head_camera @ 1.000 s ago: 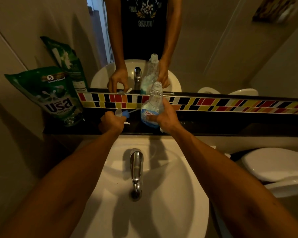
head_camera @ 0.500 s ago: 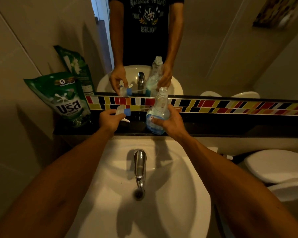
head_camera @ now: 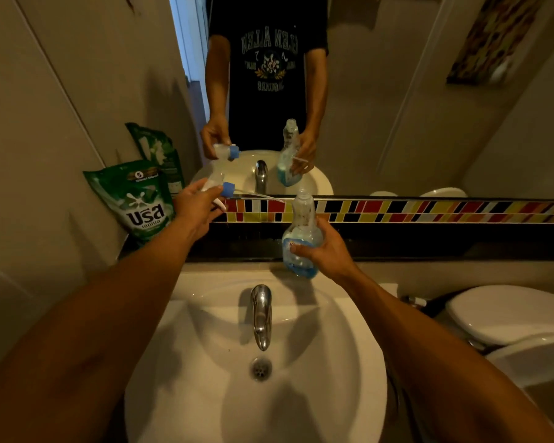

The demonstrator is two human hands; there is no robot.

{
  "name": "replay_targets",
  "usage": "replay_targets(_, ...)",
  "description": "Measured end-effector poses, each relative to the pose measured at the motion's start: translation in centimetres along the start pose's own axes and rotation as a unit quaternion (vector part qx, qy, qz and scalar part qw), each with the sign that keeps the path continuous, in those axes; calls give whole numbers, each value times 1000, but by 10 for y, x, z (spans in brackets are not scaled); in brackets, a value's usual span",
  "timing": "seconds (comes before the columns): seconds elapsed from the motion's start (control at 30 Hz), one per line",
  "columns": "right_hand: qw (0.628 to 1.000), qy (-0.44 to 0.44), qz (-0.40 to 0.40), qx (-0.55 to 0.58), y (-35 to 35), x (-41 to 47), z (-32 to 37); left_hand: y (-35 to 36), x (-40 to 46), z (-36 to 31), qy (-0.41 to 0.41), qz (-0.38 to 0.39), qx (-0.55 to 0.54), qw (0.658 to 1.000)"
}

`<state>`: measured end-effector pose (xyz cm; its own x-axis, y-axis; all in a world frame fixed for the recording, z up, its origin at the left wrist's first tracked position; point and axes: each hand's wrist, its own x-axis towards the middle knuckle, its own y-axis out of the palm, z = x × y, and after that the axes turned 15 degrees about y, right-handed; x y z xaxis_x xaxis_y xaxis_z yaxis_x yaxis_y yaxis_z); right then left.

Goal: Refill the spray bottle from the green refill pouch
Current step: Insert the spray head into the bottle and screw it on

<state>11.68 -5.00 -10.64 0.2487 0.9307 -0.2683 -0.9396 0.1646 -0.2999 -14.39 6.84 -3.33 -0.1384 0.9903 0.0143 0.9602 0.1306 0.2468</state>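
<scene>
Our right hand point(head_camera: 328, 254) grips the open spray bottle point(head_camera: 301, 238) upright above the back rim of the sink point(head_camera: 349, 362); a little blue liquid sits in its base. Our left hand point(head_camera: 197, 207) is closed around the removed trigger sprayer head point(head_camera: 219, 188), its dip tube point(head_camera: 258, 195) pointing toward the bottle's neck. The green refill pouch point(head_camera: 135, 199) leans against the wall on the dark ledge point(head_camera: 429, 247), left of both hands.

A white sink point(head_camera: 349, 362) fills the lower middle, its chrome tap point(head_camera: 260, 314) above the drain point(head_camera: 260, 368); a toilet lid point(head_camera: 506, 313) sits right; coloured tiles point(head_camera: 429, 211) border the mirror point(head_camera: 397, 107).
</scene>
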Motion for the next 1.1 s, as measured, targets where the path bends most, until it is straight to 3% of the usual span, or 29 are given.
replay_targets(0.53,995,6,14,-94,-24,-28,-10,8,-13,-130,140,57,11,988)
replay_targets(0.93,996,-10,14,-91,-21,-36,2,10,-37,-151,157,83,4,984)
replay_targets(1.1,996,-23,30,-81,-16,-42,17,20,-42,-150,162,136,9,977)
